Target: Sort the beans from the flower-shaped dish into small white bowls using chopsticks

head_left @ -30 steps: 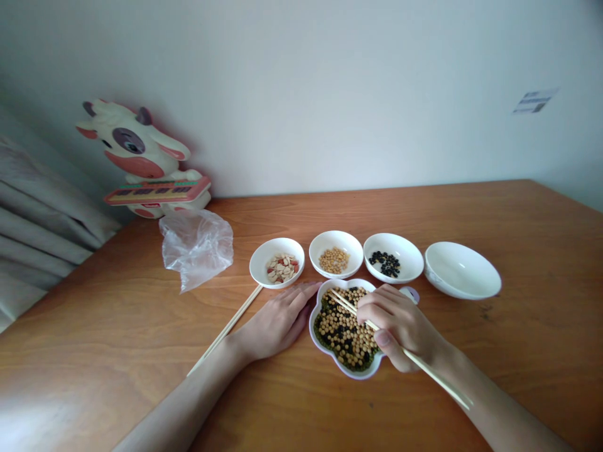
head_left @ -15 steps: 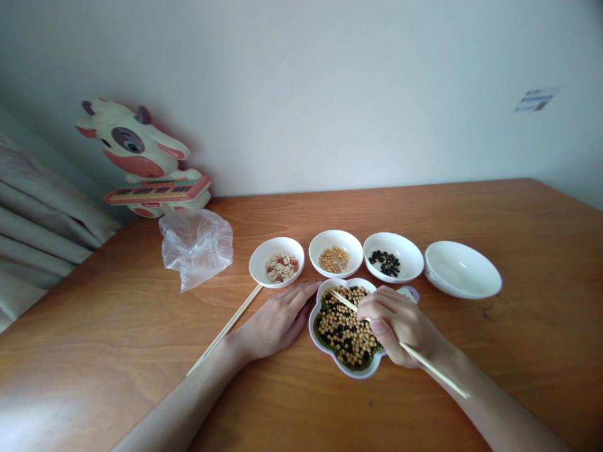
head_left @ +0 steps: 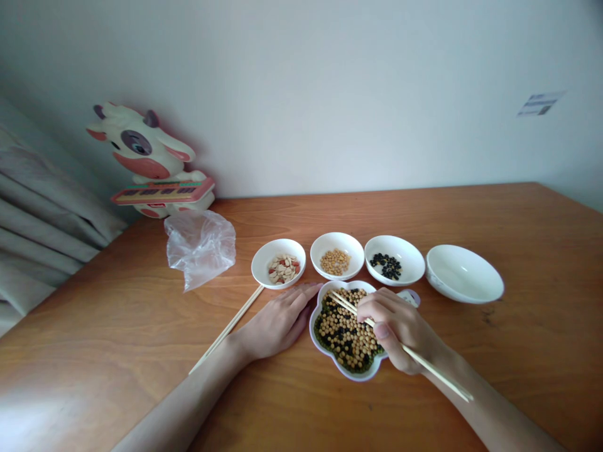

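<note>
A flower-shaped white bowl (head_left: 325,361) in front of me holds mixed yellow, black and green beans. My right hand (head_left: 400,326) grips a pair of wooden chopsticks (head_left: 424,364), their tips over the beans at the bowl's far side. My left hand (head_left: 277,320) lies flat on the table with fingers stretched out, touching the bowl's left rim. Behind stand a small bowl of peanuts (head_left: 279,263), a small bowl of yellow beans (head_left: 337,255), a small bowl of black beans (head_left: 394,260) and an empty white bowl (head_left: 464,274).
Another pair of chopsticks (head_left: 226,329) lies on the wooden table (head_left: 117,326) left of my left hand. A crumpled clear plastic bag (head_left: 200,247) sits at the back left, with a cow-shaped toy keyboard (head_left: 151,163) behind it against the wall. A curtain (head_left: 38,226) hangs left.
The view has shifted slightly. My right hand has adjusted the chopsticks a little over the mixed beans. My left hand has stayed put.
</note>
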Tool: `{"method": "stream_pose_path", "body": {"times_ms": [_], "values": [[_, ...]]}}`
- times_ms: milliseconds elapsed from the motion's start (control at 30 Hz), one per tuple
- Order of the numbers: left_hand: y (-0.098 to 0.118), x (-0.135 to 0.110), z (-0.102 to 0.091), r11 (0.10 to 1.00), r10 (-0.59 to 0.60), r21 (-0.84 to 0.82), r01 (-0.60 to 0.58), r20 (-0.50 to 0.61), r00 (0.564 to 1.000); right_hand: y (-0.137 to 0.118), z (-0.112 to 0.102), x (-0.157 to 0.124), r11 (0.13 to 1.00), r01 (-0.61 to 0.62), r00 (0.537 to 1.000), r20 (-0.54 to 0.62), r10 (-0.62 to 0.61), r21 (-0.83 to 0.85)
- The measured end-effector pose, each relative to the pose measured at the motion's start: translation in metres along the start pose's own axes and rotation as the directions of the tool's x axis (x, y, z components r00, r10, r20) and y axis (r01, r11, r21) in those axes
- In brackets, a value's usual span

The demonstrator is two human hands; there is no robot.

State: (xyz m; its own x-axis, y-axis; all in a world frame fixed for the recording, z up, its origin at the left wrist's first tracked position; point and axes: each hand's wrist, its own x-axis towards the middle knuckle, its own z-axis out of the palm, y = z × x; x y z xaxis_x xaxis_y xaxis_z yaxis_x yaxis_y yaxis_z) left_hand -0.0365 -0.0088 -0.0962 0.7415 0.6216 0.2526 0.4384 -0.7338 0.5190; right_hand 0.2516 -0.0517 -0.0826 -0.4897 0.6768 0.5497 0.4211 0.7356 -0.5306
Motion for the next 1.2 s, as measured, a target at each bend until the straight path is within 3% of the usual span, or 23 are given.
{"method": "stream_pose_path", "body": {"times_ms": [333,600,1200], "values": [[0.0006,0.0001,-0.0005,0.999,-0.011,-0.037,0.011,0.000,1.000,-0.0025,-0.0002,0.0016,0.999,0.025,0.999,-0.041,-0.027,-0.029],[0.0004,-0.0002,-0.0004,0.999,-0.012,-0.039,0.012,0.003,1.000,0.0000,-0.0016,-0.0008,0.993,0.108,0.992,0.070,-0.104,-0.053],[-0.0046,-0.0029,0.0031,0.999,0.003,-0.034,-0.003,0.002,1.000,-0.0013,-0.0005,-0.0014,0.994,0.062,0.991,0.120,-0.051,-0.090]]}}
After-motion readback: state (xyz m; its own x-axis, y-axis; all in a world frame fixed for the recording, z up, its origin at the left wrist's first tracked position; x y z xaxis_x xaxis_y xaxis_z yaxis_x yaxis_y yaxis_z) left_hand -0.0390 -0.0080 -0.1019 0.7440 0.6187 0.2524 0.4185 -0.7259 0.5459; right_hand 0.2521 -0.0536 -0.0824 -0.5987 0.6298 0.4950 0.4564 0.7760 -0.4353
